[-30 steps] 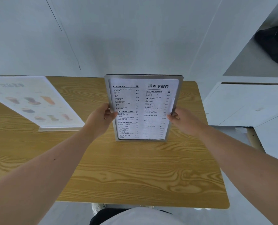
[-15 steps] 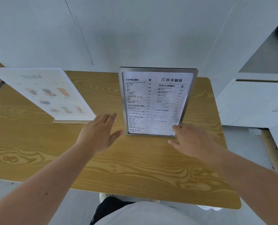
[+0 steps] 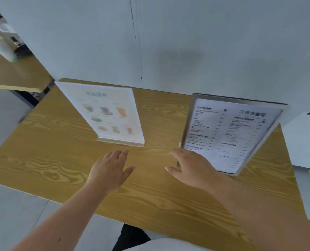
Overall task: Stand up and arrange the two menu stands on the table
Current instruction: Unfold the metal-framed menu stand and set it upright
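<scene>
I saw the picture menu stand point(image 3: 112, 113) upright on the wooden table point(image 3: 60, 160), toward its far left, a white sheet with small drink photos set in a clear base. The text menu stand point(image 3: 228, 134) stood well apart to the right, metal-framed, with two columns of blurred print, its face leaning back.

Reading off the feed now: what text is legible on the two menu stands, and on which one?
Nothing can be read in full; the frame is motion-blurred.
Text menu stand: a heading, roughly "COFFEE", top left; large title characters top right, blurred; item and price lines too small.
Picture menu stand: pale title above the drink photos, unreadable.
</scene>
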